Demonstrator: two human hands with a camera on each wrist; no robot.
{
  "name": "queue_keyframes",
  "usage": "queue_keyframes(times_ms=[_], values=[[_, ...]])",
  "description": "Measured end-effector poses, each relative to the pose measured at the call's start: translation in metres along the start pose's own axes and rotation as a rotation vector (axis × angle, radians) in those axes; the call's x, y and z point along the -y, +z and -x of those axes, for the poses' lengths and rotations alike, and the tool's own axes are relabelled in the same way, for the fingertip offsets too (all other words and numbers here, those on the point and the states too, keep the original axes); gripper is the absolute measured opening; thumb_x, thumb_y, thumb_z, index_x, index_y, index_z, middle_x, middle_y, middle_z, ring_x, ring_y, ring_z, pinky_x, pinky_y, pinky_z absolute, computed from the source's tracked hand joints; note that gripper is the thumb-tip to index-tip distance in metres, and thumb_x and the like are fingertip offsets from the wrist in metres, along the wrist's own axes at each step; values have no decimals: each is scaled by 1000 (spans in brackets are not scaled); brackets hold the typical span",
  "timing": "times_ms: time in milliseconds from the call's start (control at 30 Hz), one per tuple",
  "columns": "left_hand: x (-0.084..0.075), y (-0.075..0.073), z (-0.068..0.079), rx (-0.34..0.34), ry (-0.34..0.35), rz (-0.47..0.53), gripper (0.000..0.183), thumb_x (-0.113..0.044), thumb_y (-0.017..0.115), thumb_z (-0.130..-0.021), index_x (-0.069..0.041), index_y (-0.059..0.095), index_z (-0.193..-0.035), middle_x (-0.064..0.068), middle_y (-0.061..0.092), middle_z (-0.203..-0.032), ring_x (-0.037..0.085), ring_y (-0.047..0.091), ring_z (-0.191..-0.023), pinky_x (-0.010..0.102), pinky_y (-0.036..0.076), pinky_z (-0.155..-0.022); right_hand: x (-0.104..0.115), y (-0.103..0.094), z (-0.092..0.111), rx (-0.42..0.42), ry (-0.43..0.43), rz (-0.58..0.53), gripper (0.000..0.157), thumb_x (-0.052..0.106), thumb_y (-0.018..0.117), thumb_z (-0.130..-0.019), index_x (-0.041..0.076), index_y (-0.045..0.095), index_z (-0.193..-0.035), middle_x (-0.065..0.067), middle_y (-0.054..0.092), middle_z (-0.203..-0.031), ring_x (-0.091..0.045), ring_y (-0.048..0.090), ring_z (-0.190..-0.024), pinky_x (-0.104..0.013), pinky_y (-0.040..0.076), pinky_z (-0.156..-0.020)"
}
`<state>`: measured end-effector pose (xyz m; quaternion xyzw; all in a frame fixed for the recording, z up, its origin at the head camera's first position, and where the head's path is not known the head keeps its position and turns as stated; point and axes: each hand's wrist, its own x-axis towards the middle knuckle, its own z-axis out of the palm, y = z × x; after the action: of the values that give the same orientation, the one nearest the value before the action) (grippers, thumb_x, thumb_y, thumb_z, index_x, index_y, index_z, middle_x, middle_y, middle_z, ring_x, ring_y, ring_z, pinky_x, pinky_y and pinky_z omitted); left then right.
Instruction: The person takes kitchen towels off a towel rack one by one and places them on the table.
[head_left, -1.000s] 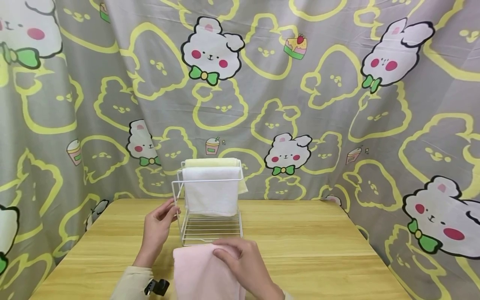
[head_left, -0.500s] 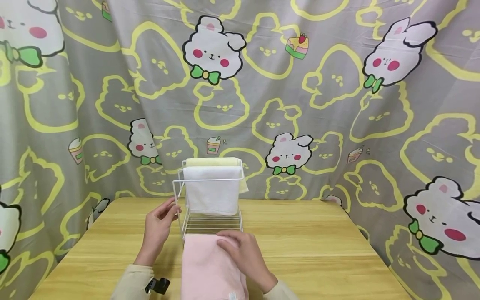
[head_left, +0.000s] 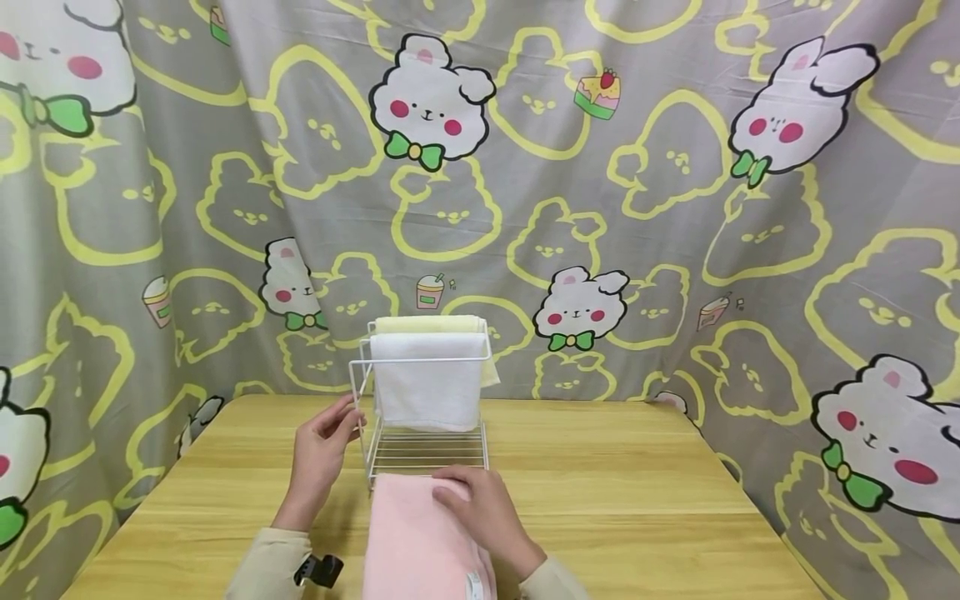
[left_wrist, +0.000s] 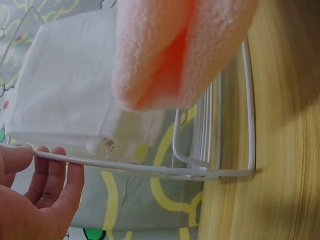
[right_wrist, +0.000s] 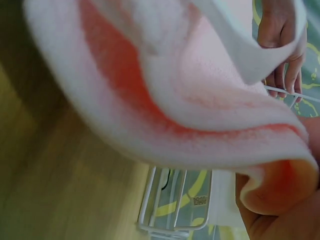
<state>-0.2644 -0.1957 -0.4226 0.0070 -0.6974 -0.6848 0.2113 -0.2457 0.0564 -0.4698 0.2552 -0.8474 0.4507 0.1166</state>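
Note:
My left hand point(head_left: 322, 454) pinches the left upright of a white wire rack point(head_left: 427, 360); in the left wrist view the fingers point(left_wrist: 72, 185) and thumb meet at the wire. Gripped near its top edge by my right hand point(head_left: 491, 517), a folded pink towel point(head_left: 420, 542) hangs in front of the rack, with a small white label low on its right side. Seen from the right wrist, the towel's layers point(right_wrist: 200, 145) part in loose folds. A white towel point(head_left: 427, 396) drapes over a rack bar, and behind it hangs a pale yellow towel point(head_left: 431, 323).
The rack stands on a wooden table point(head_left: 622, 483), its wire bottom shelf point(head_left: 427, 457) low between the uprights. Close behind the table hangs a grey patterned curtain point(head_left: 675, 333). A black device point(head_left: 321, 571) is worn on the left wrist.
The pink towel has come up and slightly right to the rack's front with my right hand, then dipped a little; its label now shows. My left hand keeps its place on the rack.

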Motion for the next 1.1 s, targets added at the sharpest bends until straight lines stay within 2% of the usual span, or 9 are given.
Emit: queue_keyframes(times_ms=[267,567,933,1100], values=[[-1,-1,1,-4,-5,1,37,-8,65,-101,3,62,-137,-19,71,-92,1,68,-88,18,62,-83,-9,2,-1,54,19,4,27,6,65,-92,11,76,-117,0,76,-114,-13,68,-111,-30,60,-93],[-2,2,-1,-6,-3,-2,36,-5,64,-101,2,64,-136,-21,70,-91,1,69,-87,20,62,-84,-17,0,-2,87,15,26,22,8,70,-95,11,75,-116,0,76,-113,-13,69,-110,-32,59,-97],[-3,1,0,-4,2,-6,38,-7,65,-101,4,62,-137,-21,70,-91,0,68,-87,18,62,-83,-19,-2,-5,70,28,35,17,8,75,-93,12,78,-109,4,77,-109,-13,70,-107,-33,59,-97],[-2,1,0,-7,-7,-6,36,-6,65,-101,2,63,-136,-14,72,-94,2,68,-87,18,62,-83,-21,-1,-8,59,52,24,16,7,77,-90,12,79,-106,5,78,-105,-12,70,-103,-32,59,-94]])
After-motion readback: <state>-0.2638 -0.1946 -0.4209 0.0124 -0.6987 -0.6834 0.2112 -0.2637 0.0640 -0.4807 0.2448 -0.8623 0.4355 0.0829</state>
